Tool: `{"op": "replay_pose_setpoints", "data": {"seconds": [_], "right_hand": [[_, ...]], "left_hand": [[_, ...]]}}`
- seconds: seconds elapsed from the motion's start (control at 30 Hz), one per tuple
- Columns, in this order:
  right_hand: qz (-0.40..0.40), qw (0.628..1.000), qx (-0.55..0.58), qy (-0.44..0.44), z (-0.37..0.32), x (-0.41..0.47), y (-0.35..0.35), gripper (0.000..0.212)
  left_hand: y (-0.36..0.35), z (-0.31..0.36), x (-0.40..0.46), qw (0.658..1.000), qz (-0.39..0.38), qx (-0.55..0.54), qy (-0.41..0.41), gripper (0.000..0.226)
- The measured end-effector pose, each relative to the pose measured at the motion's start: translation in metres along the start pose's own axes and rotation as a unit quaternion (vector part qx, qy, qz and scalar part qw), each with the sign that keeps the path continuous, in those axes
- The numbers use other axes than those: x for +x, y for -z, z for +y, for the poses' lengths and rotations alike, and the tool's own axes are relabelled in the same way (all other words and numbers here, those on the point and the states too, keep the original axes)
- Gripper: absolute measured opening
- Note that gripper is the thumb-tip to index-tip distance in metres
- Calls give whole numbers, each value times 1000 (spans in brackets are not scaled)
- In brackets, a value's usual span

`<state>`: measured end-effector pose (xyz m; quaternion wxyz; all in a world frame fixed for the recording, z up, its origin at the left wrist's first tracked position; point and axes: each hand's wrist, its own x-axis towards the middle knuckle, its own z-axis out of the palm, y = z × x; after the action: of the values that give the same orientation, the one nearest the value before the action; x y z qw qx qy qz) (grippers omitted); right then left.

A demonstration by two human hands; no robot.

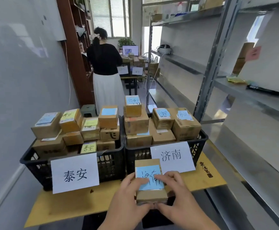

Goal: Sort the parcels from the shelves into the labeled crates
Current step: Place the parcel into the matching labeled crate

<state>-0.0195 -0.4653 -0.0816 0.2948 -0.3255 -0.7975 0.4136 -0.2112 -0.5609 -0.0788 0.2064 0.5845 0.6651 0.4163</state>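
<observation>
I have my left hand (132, 188) and my right hand (170, 185) both wrapped round one small parcel (149, 180), fingers curled over its top and thumbs meeting under its near face. It is held just above the near edge of the tabletop (65, 203), in front of the right crate (198, 145). My fingers partly cover the blue slip (147, 173) stuck on top. What shows of the handwriting seems to match the sign 济南 (172, 156) on that crate, but I judge a misread possible while the slip is half hidden. The left crate (35, 165) with the sign 泰安 (75, 173) stands touching it, so a small drift left would put the parcel in the wrong one.

The bigger risk, as I see it, is the pile. The right crate is heaped above its rim, with a little box (133, 105) perched on a taller stack (136, 123) toward the far edge. Setting my parcel on a sloping top, or nudging that stack on the way in, could send boxes off the far or right edge of the tabletop. A low, flat spot would be safer, though I cannot see one clearly from here.
</observation>
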Motion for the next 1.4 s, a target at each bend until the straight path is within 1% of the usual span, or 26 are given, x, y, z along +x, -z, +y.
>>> {"op": "replay_pose_setpoints", "data": {"seconds": [0.13,0.23,0.37,0.53,0.67,0.8,0.87,1.0,1.07,1.27,1.4], "right_hand": [[-1,1000,-1,-5,26,51,40,69],[-4,1000,-17,-3,47,89,70,72],[-8,1000,-20,17,70,139,99,70],[-14,999,-19,33,82,184,109,70],[-12,999,-11,43,88,215,114,71],[-8,999,-16,41,93,242,117,76],[-9,999,-18,30,92,257,119,82],[-29,998,-48,9,94,288,133,110],[-42,997,-58,-4,95,299,143,119],[-64,992,-106,-20,104,306,175,125],[-71,984,-160,-21,118,306,200,133]], "left_hand": [[-20,9,65,1000,11,9,0,64],[-35,13,114,1000,5,24,8,64],[-46,19,172,999,13,37,19,63],[-45,18,213,998,28,54,16,61],[-40,13,247,998,25,57,19,62],[-36,3,274,998,31,60,8,64],[-32,-2,287,998,33,51,7,64],[-28,-8,309,998,21,60,-11,63],[-27,-8,319,997,20,73,-24,63],[-34,10,336,995,29,80,-59,61],[-38,24,343,996,36,67,-51,61]]}}
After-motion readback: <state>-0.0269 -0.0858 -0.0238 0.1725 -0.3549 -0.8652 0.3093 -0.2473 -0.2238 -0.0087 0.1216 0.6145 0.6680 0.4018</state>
